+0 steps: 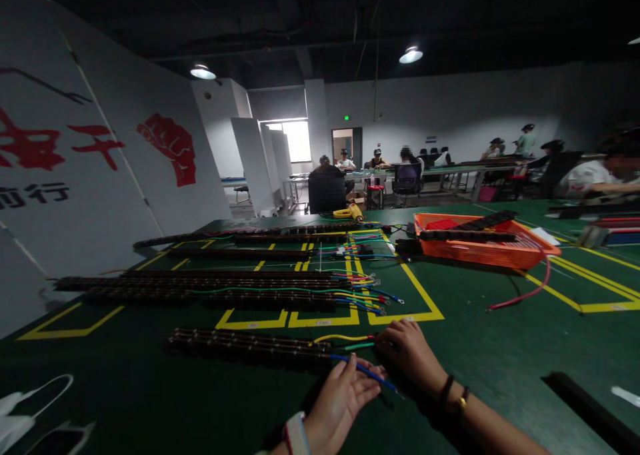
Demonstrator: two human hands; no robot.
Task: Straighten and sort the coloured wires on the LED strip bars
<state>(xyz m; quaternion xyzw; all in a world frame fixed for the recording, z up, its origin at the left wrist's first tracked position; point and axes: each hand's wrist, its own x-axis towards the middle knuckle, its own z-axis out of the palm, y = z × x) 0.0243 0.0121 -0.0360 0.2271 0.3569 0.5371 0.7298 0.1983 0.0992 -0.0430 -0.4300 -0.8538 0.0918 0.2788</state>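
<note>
Orange basket point(483, 253), yellow heat gun point(355, 212) beyond cable bundles point(225, 288), left hand point(345, 395) pinching blue wire point(376, 377), right hand point(409, 350), grip unclear

A dark, slim bundle point(245, 346) lies crosswise on the surface point(145, 402), its yellow wire point(345, 337), green wire point(359, 346) and blue wire point(369, 373) (the nearest) leaving one end

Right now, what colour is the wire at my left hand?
The wire is blue, showing best in the head view.
</note>
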